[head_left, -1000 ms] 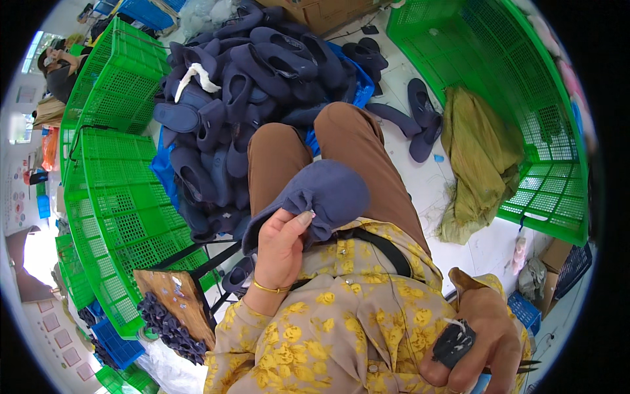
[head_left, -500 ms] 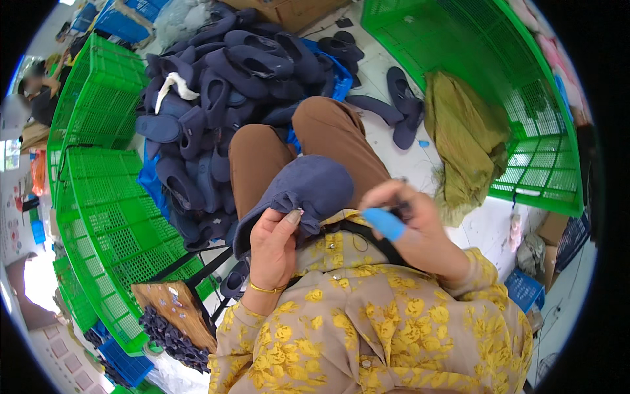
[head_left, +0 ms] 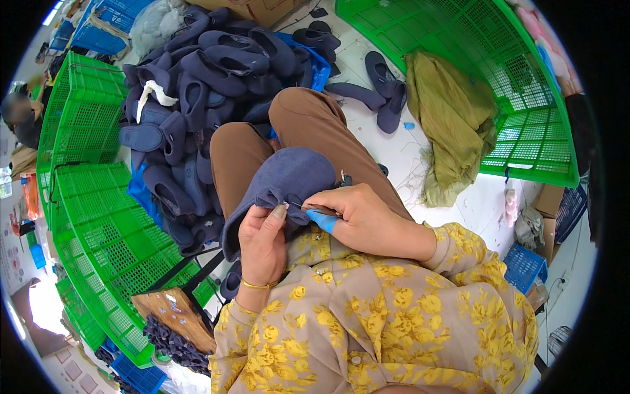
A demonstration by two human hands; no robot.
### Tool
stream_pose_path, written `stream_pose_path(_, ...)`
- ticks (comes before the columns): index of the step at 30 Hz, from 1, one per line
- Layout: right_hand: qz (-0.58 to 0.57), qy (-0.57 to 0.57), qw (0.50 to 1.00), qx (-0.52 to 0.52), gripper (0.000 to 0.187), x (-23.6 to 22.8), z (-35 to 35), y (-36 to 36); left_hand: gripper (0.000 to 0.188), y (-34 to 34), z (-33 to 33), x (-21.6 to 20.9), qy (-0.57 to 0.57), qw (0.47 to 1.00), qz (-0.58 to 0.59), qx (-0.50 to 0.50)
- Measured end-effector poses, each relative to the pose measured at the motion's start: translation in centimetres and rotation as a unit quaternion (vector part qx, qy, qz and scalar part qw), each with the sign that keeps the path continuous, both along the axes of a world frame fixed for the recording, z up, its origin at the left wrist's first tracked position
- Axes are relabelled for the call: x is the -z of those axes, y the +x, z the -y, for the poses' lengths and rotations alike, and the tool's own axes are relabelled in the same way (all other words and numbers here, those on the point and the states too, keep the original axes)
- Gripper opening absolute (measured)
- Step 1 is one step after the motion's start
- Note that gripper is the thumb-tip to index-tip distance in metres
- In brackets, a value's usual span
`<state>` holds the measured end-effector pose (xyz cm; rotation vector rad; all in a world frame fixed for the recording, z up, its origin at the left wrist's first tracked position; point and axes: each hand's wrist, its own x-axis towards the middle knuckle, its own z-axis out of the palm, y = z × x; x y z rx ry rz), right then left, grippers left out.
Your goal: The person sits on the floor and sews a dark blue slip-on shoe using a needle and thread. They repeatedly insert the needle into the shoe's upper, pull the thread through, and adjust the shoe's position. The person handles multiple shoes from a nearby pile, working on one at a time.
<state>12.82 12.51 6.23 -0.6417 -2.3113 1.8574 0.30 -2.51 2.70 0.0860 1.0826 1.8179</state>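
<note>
A navy fabric slipper (head_left: 287, 172) lies across my lap, its rounded toe pointing up and to the right. My left hand (head_left: 262, 246) is closed on it, thumb and finger pinching the gathered fabric bow (head_left: 268, 197) on its upper. By the thumb tip shows a tiny pale piece (head_left: 286, 205). My right hand (head_left: 367, 220), with a blue wrap (head_left: 323, 220) on one digit, grips a slim dark-handled tool (head_left: 328, 211). Its thin tip reaches toward the bow; whether it touches the fabric, I cannot tell.
Ahead lies a large pile of navy slippers (head_left: 226, 62) on blue sheeting. Green mesh crates stand at the left (head_left: 98, 223) and far right (head_left: 459, 39). An olive cloth (head_left: 449, 125) is on the floor. Near my left elbow, a wooden board (head_left: 172, 314) adjoins a heap of dark bows (head_left: 174, 345).
My right hand has come in leftward with the tool, from beside the slipper to the bow. My left hand keeps its pinch. The whole view has shifted slightly.
</note>
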Motion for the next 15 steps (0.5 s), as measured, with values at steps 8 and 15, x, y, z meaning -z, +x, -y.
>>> stream_pose_path(8,0.004,0.002,1.000,0.002,0.013,-0.12,-0.11,-0.31,0.023,0.03,0.07,0.09,0.000,1.000,0.004,0.002)
stream_pose_path(15,0.031,0.004,0.999,0.020,0.013,0.21,0.31,-0.65,0.022,0.15,0.09,0.37,-0.008,1.000,-0.022,0.009)
